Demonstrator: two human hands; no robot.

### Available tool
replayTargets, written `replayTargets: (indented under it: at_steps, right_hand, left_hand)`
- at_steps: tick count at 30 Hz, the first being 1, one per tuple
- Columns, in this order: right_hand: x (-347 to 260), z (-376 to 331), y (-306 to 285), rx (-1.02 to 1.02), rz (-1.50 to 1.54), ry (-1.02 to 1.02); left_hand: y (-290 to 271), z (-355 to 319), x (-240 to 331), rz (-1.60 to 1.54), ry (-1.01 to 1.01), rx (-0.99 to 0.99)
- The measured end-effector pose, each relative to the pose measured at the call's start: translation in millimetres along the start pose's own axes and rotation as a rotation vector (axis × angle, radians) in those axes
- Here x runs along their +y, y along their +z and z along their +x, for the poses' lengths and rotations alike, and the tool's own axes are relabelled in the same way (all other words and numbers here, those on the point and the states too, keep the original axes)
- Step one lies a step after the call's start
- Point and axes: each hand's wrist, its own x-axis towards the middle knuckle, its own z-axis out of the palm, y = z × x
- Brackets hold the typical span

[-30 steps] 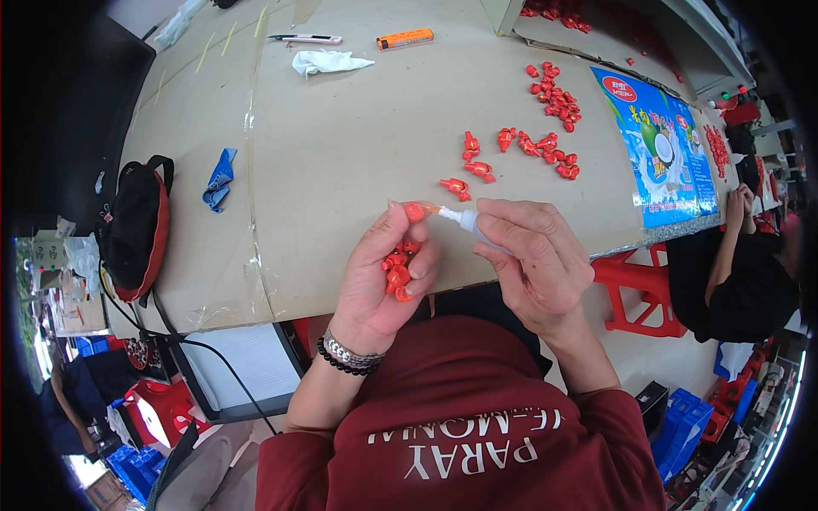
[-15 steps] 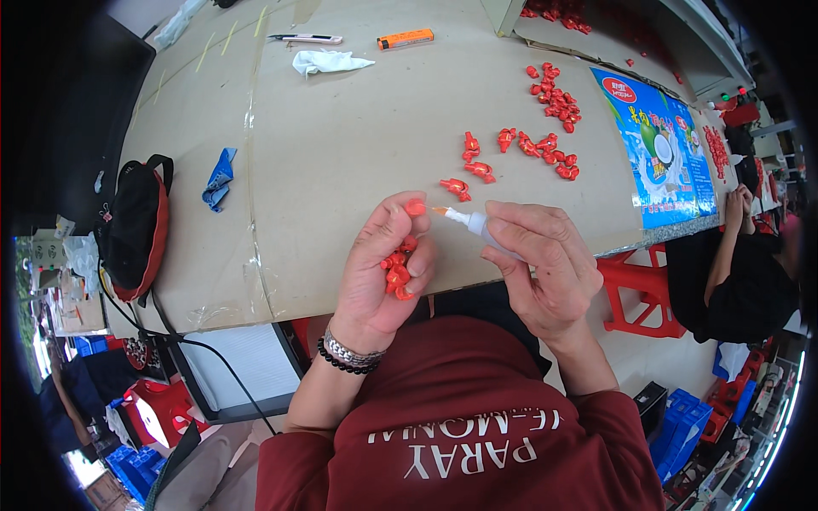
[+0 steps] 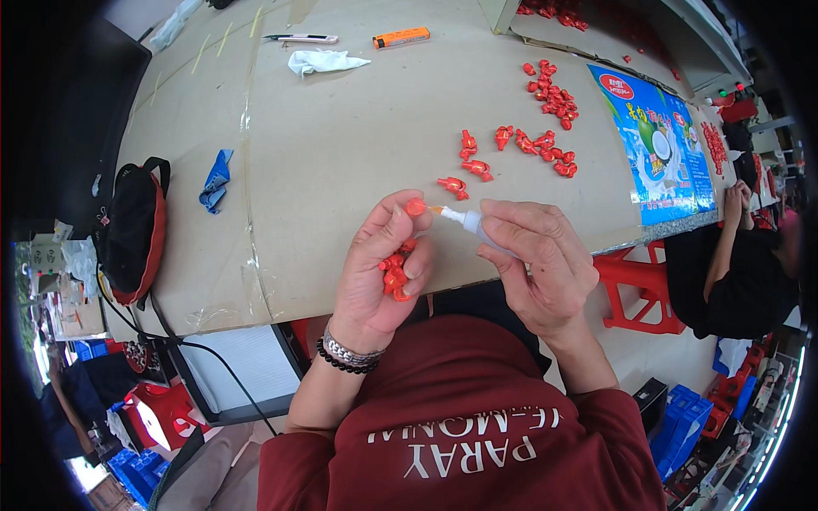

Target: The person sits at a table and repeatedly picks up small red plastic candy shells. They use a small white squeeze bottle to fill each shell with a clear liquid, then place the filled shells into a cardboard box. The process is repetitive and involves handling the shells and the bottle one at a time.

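The person's left hand (image 3: 365, 277) pinches one small red piece (image 3: 415, 207) between thumb and fingertip, above the near edge of the counter (image 3: 332, 128), while its curled fingers keep a handful of other red pieces (image 3: 394, 277) against the palm. The right hand (image 3: 547, 266) is closed around a white bottle (image 3: 475, 223), its narrow amber tip (image 3: 436, 209) pointing left at the pinched piece; whether tip and piece touch cannot be told. Just beyond the hands, several red figures (image 3: 452, 187) lie loose on the counter, leading up to a denser cluster (image 3: 558, 106) near a blue printed sheet (image 3: 660, 162). Farther back are a crumpled white tissue (image 3: 327, 62), a slim cutter (image 3: 301, 38) and an orange box (image 3: 400, 37). To the left lie a twisted blue scrap (image 3: 216, 180) and a black-and-red pouch (image 3: 132, 230). At the far right, a co-worker in black (image 3: 733, 285) sits with forearms at the counter.
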Motion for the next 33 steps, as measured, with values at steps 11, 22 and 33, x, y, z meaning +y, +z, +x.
replayTargets:
  at_steps: [11, 22, 33]
  right_hand:
    - [1.4, 0.5, 0.1, -0.005, -0.014, -0.008]
    - [-2.3, 3.3, -5.0, -0.009, -0.02, -0.002]
    - [-2.3, 3.3, -2.7, -0.008, -0.023, -0.017]
  left_hand:
    - [-2.6, 1.4, -1.9, -0.027, 0.0, -0.039]
    - [-4.7, 1.6, -0.7, -0.017, 0.064, -0.05]
    - [-2.3, 0.1, -0.5, 0.024, 0.085, -0.045]
